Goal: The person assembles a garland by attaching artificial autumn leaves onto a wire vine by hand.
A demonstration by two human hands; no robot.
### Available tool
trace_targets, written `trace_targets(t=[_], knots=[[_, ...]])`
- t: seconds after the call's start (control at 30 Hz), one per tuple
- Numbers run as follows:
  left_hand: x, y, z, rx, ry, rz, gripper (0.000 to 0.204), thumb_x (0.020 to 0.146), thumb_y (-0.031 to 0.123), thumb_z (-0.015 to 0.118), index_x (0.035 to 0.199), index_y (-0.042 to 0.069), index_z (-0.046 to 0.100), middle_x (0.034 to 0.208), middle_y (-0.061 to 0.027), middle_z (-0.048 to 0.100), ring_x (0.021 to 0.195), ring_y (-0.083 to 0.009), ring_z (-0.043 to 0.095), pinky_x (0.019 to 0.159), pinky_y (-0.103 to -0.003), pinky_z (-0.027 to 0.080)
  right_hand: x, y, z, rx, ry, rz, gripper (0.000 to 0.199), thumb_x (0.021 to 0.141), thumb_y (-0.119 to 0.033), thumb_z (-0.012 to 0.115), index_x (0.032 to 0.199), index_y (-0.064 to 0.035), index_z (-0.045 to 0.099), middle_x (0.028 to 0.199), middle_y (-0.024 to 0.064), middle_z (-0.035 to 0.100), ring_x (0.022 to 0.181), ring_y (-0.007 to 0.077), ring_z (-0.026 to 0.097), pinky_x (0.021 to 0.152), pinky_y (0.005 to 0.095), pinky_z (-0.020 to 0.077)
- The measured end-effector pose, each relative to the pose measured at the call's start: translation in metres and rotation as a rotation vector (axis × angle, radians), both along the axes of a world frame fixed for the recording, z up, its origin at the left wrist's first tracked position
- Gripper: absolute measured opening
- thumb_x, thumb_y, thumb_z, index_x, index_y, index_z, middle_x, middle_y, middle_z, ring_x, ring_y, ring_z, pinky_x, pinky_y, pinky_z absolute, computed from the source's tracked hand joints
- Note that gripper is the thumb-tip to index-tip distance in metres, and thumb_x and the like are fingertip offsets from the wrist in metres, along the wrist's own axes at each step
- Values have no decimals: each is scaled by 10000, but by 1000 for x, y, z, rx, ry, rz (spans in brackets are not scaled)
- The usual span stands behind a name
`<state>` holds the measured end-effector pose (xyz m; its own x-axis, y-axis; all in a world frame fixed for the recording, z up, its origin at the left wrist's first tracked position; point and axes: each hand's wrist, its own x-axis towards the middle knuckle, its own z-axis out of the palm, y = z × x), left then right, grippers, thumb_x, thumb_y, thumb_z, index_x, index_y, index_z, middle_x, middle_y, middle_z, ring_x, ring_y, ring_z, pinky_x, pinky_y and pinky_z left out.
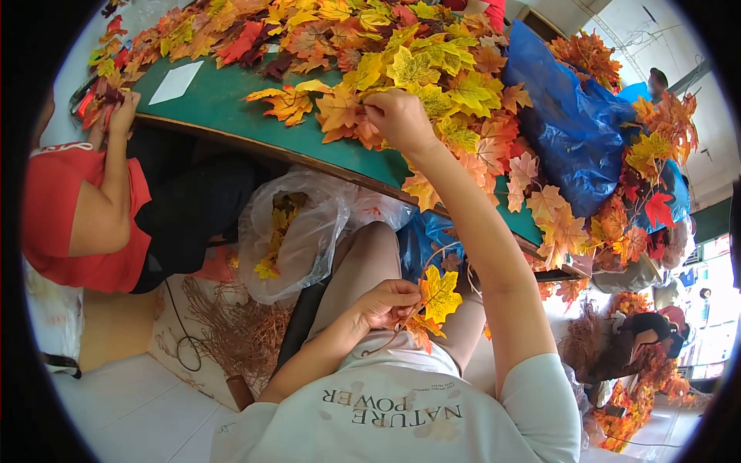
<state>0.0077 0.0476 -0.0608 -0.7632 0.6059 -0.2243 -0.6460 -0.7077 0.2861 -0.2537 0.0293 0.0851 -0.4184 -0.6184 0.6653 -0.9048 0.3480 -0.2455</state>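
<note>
My left hand (390, 304) is closed in a pinch above my lap, gripping a thin brown artificial vine (395, 333). From that vine a yellow artificial maple leaf (441, 296) and an orange leaf (424, 330) stick out beside my fingers. My right arm reaches across to the green table (255, 104). There my right hand (401, 119), fingers pinched together, is at an orange artificial maple leaf (337, 110) on the front of the pile. Exactly where its fingertips grip is partly hidden. Yellow, orange and red leaves (413, 69) heap up just beyond that hand.
To the left sits a person in a red top (93, 204), hands on red leaves. A white sheet (176, 82) lies on the table. Blue plastic (563, 123) covers its right end. Below are a clear plastic bag (285, 231) with leaves and a heap of brown vines (239, 324).
</note>
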Motion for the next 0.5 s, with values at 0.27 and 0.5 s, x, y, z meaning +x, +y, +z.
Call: trace_targets(t=[0.27, 0.5], knots=[[-10, 16, 28, -153, -86, 78, 110, 822, 84, 655, 905, 48, 594, 780, -56, 612, 610, -102, 562, 547, -208, 470, 3, 10, 15, -173, -384, -127, 205, 726, -105, 635, 909, -25, 683, 728, 117, 662, 631, 177, 644, 606, 284, 514], [-31, 33, 31, -357, 150, 359, 134, 779, 4, 671, 892, 7, 599, 830, -68, 637, 678, -106, 604, 619, -233, 520, 102, 124, 24, -901, -1216, 93, 129, 810, -52, 642, 867, 57, 603, 822, 95, 632, 755, 147, 627, 707, 244, 505]])
